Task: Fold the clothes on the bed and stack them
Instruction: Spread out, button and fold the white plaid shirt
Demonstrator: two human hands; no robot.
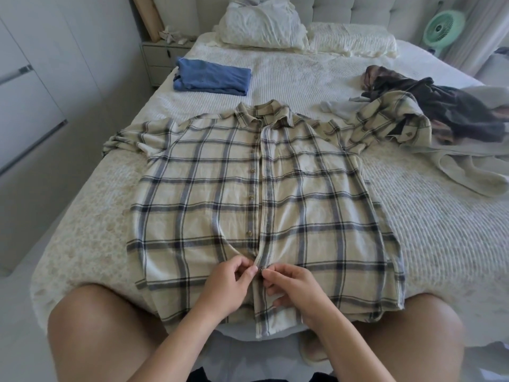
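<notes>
A cream plaid button-up shirt (209, 188) lies spread face up on the bed (429, 216), collar away from me, its right sleeve draped over a pile. My left hand (228, 285) pinches the left edge of the front placket near the hem. My right hand (292, 288) pinches the right placket edge right beside it, fingertips almost meeting. A folded blue garment (212, 78) rests at the far left of the bed. A loose heap of dark and grey clothes (446, 108) sits at the far right.
Two pillows (261, 26) lie at the headboard. A nightstand (162, 56) stands at the bed's far left, a mint fan (443, 27) at the far right. White wardrobe doors (24, 100) line the left. My bare knees press against the bed's near edge.
</notes>
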